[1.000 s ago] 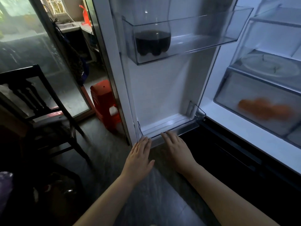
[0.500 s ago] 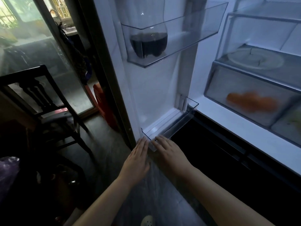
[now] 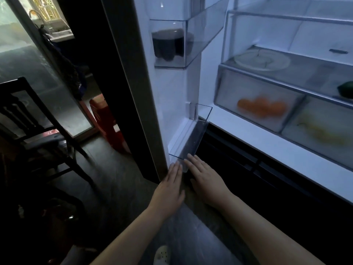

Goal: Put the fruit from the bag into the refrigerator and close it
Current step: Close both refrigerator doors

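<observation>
The refrigerator door [image 3: 172, 96] stands partly open, its inner side facing right. My left hand [image 3: 169, 185] lies flat with straight fingers against the door's lower edge. My right hand [image 3: 205, 178] presses flat beside it, fingertips at the clear bottom door bin [image 3: 193, 138]. Inside, orange fruit [image 3: 262, 108] sits in the left crisper drawer [image 3: 248, 88] and yellow fruit [image 3: 322, 131] in the right drawer. A dark green fruit [image 3: 346, 89] rests on the shelf above, at the right edge.
A bottle of dark drink [image 3: 169, 44] stands in the upper door bin. A dark wooden chair [image 3: 32, 119] is at the left, a red plastic stool [image 3: 108, 123] behind the door. A dark bag [image 3: 57, 217] lies on the floor at lower left. My shoe [image 3: 162, 254] shows below.
The door has swung rightward toward the refrigerator body, now seen nearly edge-on. Both hands moved along with its lower edge, still flat against it.
</observation>
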A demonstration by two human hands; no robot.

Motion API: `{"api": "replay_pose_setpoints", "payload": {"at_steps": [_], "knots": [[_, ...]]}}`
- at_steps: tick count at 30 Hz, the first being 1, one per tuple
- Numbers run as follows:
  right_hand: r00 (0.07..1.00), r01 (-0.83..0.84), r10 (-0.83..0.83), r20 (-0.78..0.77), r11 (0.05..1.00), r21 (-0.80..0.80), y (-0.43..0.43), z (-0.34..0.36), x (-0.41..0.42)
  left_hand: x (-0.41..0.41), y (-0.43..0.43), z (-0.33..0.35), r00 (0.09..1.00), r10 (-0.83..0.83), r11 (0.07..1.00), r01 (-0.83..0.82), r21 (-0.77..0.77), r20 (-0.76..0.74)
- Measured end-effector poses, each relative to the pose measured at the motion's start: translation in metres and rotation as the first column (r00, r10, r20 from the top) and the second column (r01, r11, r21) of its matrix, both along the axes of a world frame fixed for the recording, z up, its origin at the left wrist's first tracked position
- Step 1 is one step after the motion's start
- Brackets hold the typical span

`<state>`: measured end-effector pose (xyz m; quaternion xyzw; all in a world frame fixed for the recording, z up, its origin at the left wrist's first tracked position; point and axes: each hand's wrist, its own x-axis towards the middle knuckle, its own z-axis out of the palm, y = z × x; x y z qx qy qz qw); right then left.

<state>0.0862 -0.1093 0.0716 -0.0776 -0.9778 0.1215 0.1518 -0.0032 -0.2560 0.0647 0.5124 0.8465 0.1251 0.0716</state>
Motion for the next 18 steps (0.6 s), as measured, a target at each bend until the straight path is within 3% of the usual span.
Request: {"api": "replay_pose_setpoints", "payload": {"at_steps": [3,6,9,12,18], "knots": [[0.998,0.046,-0.046,0.043,0.999,-0.003,0.012,-0.002,0.013,0.017,0.011,0.000,0.999,-0.040,0.999,0.040,-0.002,-0.007],[0.995,0.103,-0.102,0.018,0.995,-0.021,0.022,0.000,0.033,0.028,0.017,0.002,0.983,-0.143,0.987,0.149,0.053,-0.116],[0.990,0.129,-0.131,-0.059,0.990,-0.049,0.026,0.006,0.052,0.037,0.019,0.010,0.962,-0.196,0.949,0.235,0.211,-0.191],[0.973,0.149,-0.158,-0.169,0.987,-0.068,0.025,0.019,0.068,0.044,0.020,0.022,0.945,-0.138,0.917,0.235,0.321,-0.298],[0.938,0.126,-0.118,-0.325,0.992,0.003,0.017,0.043,0.091,0.053,0.031,0.040,0.876,0.034,0.953,0.117,0.280,-0.480]]}}
